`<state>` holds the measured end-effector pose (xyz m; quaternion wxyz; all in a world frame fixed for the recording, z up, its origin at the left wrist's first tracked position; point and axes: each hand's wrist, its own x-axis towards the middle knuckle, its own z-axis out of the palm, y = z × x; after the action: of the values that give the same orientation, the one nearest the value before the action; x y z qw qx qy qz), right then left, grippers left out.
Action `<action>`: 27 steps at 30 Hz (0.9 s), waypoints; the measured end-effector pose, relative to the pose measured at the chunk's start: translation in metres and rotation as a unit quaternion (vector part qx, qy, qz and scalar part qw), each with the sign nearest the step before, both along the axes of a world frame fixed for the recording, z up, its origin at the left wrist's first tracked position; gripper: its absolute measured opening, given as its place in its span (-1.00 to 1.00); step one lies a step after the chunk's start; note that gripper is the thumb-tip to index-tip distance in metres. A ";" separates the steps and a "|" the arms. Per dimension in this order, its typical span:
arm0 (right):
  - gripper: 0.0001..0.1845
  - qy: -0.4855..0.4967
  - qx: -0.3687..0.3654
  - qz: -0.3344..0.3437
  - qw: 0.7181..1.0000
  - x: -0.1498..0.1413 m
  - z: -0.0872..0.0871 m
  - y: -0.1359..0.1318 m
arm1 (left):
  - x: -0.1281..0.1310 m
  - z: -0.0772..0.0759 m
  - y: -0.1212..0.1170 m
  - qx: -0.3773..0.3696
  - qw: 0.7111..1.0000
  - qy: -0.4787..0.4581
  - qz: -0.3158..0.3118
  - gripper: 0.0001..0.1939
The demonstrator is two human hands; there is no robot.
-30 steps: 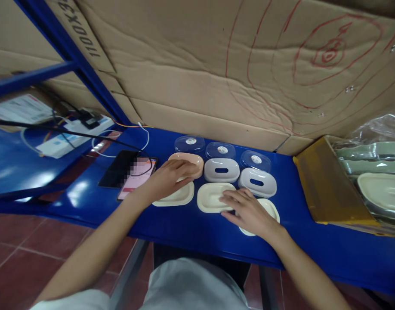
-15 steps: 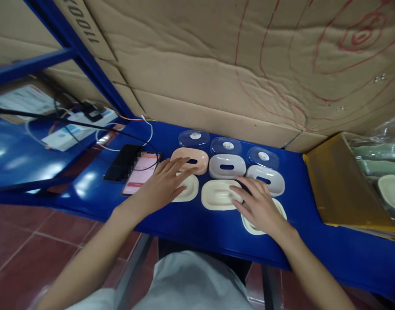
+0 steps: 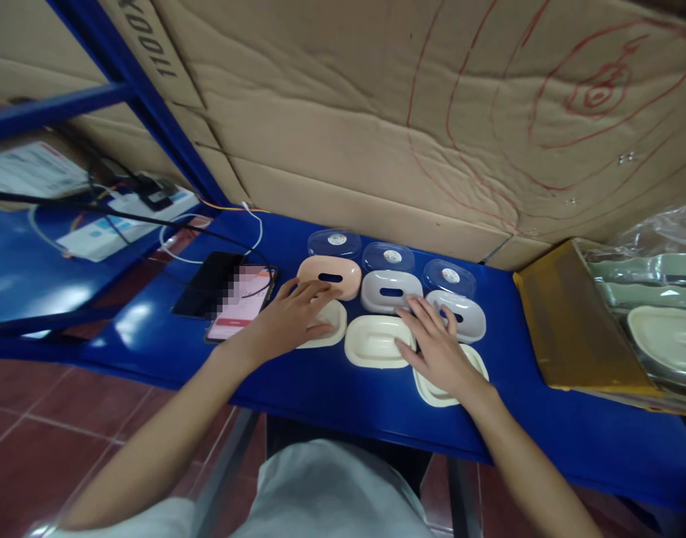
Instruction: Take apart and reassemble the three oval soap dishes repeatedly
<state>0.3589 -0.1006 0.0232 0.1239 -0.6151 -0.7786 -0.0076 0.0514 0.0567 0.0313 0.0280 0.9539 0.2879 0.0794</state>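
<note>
Three oval soap-box-like sets lie in columns. My left hand (image 3: 295, 317) is open, palm down, over the left cream tray (image 3: 336, 320), fingertips over the front of a peach slotted piece (image 3: 346, 275). My right hand (image 3: 437, 345), also open, spreads over the right cream tray (image 3: 430, 390); its fingertips reach the front edge of a lilac-grey slotted piece (image 3: 374, 288) and a whitish slotted piece (image 3: 473, 317). Its thumb lies over the middle cream tray (image 3: 371, 344). Whether the fingers touch is unclear. Behind lie three clear lids with round stickers: left (image 3: 317, 243), middle (image 3: 377, 255), right (image 3: 436, 275).
To the left lie a lit phone (image 3: 247, 299), a dark phone (image 3: 200, 288), cables and a power strip (image 3: 119, 224). At the right stands a cardboard box (image 3: 556, 329) holding green pieces and a cream tray. A cardboard wall (image 3: 332, 134) closes off the blue table's back.
My right hand has shifted slightly forward, its fingertips now at the lilac-grey piece's front edge. My left hand stays over the left tray. The view has turned slightly to the right.
</note>
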 end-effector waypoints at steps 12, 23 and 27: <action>-0.41 0.032 -0.013 0.028 0.999 -0.005 0.001 -0.003 | 0.020 0.002 -0.003 0.011 0.999 -0.027 0.014 -0.50; -0.44 0.069 -0.019 0.048 0.996 0.000 0.000 -0.003 | 0.015 -0.007 0.028 -0.083 0.994 -0.048 -0.056 -0.39; -0.47 0.071 -0.017 0.051 0.996 0.001 -0.001 -0.003 | 0.014 0.002 0.032 -0.089 0.992 -0.053 -0.076 -0.48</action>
<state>0.3603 -0.1039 0.0223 0.1692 -0.5757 -0.7980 0.0556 0.0650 0.0888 0.0331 0.1335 0.9612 0.2190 0.1019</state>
